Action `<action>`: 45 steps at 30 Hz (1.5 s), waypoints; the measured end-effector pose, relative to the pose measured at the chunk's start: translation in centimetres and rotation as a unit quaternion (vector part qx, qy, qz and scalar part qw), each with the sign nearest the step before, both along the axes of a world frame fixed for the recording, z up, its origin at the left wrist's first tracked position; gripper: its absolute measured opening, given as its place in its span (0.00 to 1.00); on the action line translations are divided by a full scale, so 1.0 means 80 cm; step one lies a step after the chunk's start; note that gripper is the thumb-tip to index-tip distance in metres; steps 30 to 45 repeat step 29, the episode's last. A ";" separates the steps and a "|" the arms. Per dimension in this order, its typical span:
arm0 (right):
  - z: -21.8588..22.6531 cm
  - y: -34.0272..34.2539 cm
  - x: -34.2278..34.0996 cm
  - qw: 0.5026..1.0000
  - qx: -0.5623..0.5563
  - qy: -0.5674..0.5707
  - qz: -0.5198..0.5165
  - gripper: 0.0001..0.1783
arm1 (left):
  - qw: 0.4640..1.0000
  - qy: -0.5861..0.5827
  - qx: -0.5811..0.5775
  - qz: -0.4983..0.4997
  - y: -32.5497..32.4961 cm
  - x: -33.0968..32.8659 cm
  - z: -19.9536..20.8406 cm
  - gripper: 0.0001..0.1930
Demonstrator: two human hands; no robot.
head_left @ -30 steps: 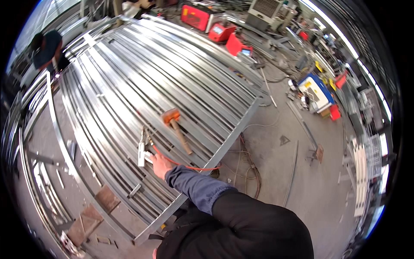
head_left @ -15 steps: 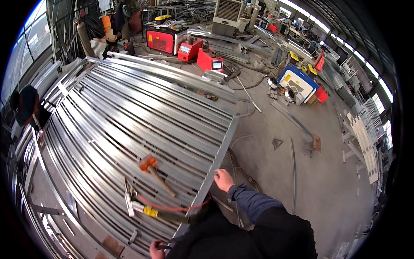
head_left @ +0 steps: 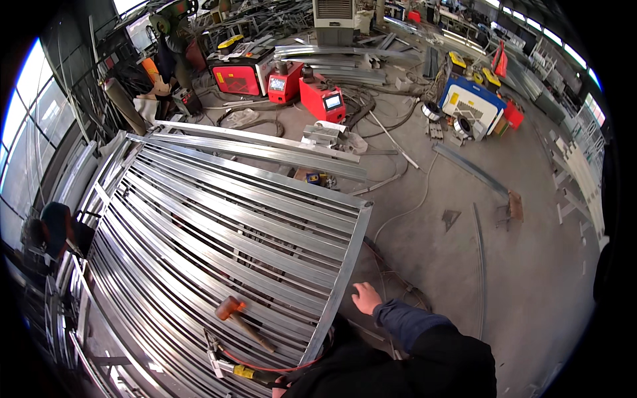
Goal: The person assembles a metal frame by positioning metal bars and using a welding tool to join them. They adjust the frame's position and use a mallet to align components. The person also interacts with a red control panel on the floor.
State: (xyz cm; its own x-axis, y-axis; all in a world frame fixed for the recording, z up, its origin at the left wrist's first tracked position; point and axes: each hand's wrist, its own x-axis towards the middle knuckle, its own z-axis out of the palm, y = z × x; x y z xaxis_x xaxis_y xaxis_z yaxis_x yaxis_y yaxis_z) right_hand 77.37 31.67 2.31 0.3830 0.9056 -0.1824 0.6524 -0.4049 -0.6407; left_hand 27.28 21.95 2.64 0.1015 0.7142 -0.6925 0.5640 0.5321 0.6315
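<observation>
A large metal frame of parallel bars (head_left: 336, 306) spreads out in front of me. My right hand (head_left: 365, 298) hovers just past its right-hand rail, fingers loosely bent and apart, holding nothing. At the bottom edge only a little of my left hand (head_left: 279, 389) shows, near the frame's near end; its fingers are mostly hidden. On the bars lies a mallet (head_left: 230, 308) with an orange-brown head and a wooden handle. Closer to me rests a gun-shaped tool (head_left: 222, 367) with a silver front and a yellow label. A thin red hose (head_left: 275, 369) curves beside it.
At the far left, a person (head_left: 61, 229) bends over the frame's side. Red machines (head_left: 323, 101) stand beyond the far edge. A blue-and-white machine (head_left: 472, 106) sits at the right rear. Cables (head_left: 398, 272), a long metal strip (head_left: 479, 272) and a triangular piece (head_left: 450, 219) lie on the floor.
My view has shifted, so the frame and tools appear lower. My right hand has come away from the rail to the right. My left hand is now less visible.
</observation>
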 end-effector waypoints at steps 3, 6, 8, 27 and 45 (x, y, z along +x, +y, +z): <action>-0.044 -0.073 0.013 0.995 -0.088 0.043 0.008 0.28 | 0.999 0.021 0.029 0.006 -0.022 -0.027 -0.038 0.24; -0.098 -0.178 0.045 0.960 -0.265 0.094 0.000 0.29 | 0.996 0.018 0.050 0.077 -0.025 -0.028 -0.077 0.29; -0.086 -0.219 0.049 0.937 -0.338 0.051 0.077 0.28 | 0.987 0.094 0.103 0.076 -0.026 -0.031 -0.079 0.23; -0.089 -0.260 0.191 0.962 -0.248 0.099 -0.060 0.27 | 0.953 0.116 0.142 0.241 0.006 0.017 -0.027 0.24; -0.077 -0.265 0.239 0.952 -0.259 0.133 -0.092 0.27 | 0.953 0.156 0.150 0.211 0.032 0.038 0.000 0.26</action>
